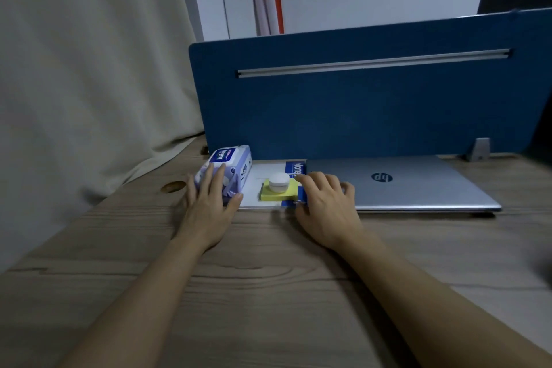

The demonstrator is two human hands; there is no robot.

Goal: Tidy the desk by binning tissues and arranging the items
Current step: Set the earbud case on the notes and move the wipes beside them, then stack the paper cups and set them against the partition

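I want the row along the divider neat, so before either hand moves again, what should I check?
1. Left hand resting on wipes pack: ok.
2. Right hand on notebook edge and laptop: ok.
3. Small white jar sits steady on yellow sticky notes: ok.
4. Laptop lid closed: ok.
5. Loose tissues all binned: cannot tell.
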